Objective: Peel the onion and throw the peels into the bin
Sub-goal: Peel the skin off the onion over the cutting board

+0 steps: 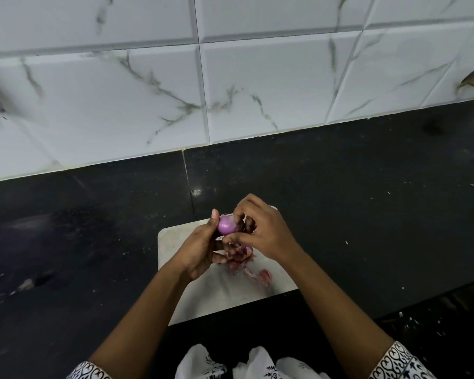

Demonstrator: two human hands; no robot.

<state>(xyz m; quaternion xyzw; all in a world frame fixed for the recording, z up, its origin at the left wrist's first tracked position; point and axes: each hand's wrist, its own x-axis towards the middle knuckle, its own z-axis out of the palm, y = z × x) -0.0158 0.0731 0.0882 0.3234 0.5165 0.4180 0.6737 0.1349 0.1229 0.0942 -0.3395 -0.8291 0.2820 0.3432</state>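
Observation:
A small purple onion (226,225), glossy and mostly bare, is held above a white cutting board (192,294). My left hand (200,248) cups it from below and the left, thumb up along its side. My right hand (263,232) comes in from the right, its fingertips pinching at the onion's right side. Loose reddish peels (244,257) lie on the board under my hands, with another scrap (265,276) a little nearer. No bin is in view.
The board sits on a dark stone counter (367,201) against a white marbled tile wall (230,91). Pale crumbs dot the counter. The counter's front edge drops off at the lower right (449,310).

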